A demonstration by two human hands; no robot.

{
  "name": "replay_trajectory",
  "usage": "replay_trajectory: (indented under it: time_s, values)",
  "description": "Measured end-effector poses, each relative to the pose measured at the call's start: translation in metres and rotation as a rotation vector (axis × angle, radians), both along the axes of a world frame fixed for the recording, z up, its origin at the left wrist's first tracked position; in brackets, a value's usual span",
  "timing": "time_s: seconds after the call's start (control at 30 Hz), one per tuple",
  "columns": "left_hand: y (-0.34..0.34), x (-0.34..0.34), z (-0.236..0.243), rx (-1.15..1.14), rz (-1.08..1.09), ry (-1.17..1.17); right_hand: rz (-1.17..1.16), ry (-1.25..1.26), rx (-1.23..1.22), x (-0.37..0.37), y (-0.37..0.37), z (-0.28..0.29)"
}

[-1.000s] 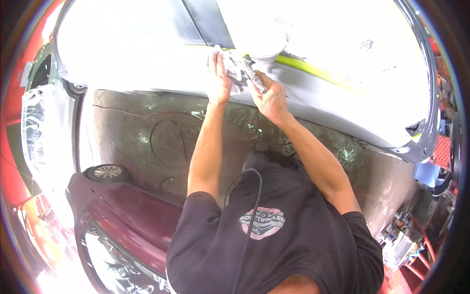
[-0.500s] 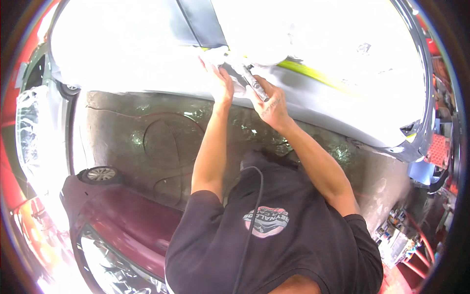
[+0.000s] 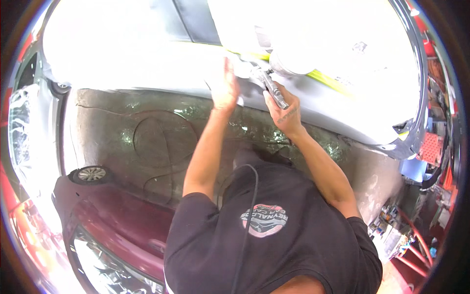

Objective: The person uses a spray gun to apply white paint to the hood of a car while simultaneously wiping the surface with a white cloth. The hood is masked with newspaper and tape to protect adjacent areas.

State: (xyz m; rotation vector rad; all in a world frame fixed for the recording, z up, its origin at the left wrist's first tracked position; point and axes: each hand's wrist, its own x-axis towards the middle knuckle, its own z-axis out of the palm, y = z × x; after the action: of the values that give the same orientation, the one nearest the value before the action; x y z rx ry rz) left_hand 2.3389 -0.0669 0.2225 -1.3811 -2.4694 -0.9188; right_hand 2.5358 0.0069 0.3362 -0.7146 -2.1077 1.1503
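My right hand (image 3: 286, 111) is wrapped around the metal handle of a spray gun (image 3: 275, 90). A rounded white cup (image 3: 290, 63) sits beside the gun's head and moves with it. Left of the gun, my left hand (image 3: 226, 90) is raised with its fingers stretched upward. White material shows on both sides of that palm; glare hides what it is. Both hands are close to the side of a pale, strongly overexposed car body (image 3: 122, 54). A yellow strip (image 3: 333, 81) runs along its side, and a dark panel (image 3: 196, 22) lies above.
A maroon car (image 3: 122, 220) stands at the lower left. On the concrete floor (image 3: 112, 117), a thin hose (image 3: 136, 142) lies in loops. A dark cord (image 3: 247, 215) hangs over my black shirt. Cluttered shelves and supplies (image 3: 391, 230) fill the right side.
The spray gun and my right hand have moved to the right and slightly down, away from my left hand. My left hand has shifted a little, its fingers now pointing more upward.
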Motion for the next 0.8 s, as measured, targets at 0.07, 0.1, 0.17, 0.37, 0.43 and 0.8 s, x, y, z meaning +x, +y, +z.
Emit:
replay_trajectory:
  time_s: [0.07, 0.1, 0.17, 0.37, 0.43, 0.8]
  values:
    - [-0.012, -0.030, -0.015, 0.058, 0.097, -0.040, -0.037, -0.033, -0.010, 0.005, -0.003, -0.002]
    - [-0.009, -0.028, -0.005, 0.145, 0.078, -0.057, -0.051, -0.035, -0.015, 0.011, -0.002, -0.003]
    - [-0.003, -0.017, 0.000, 0.218, 0.062, -0.067, -0.080, -0.037, -0.027, 0.021, -0.001, -0.003]
    - [0.020, 0.047, -0.013, 0.116, -0.126, -0.023, -0.151, 0.007, 0.041, 0.054, 0.004, -0.007]
    - [0.033, 0.066, -0.010, 0.092, -0.091, 0.004, -0.198, 0.011, 0.086, 0.066, 0.005, -0.009]
    - [0.065, 0.119, 0.013, 0.000, -0.465, 0.246, -0.505, 0.044, -0.113, 0.134, 0.007, -0.010]
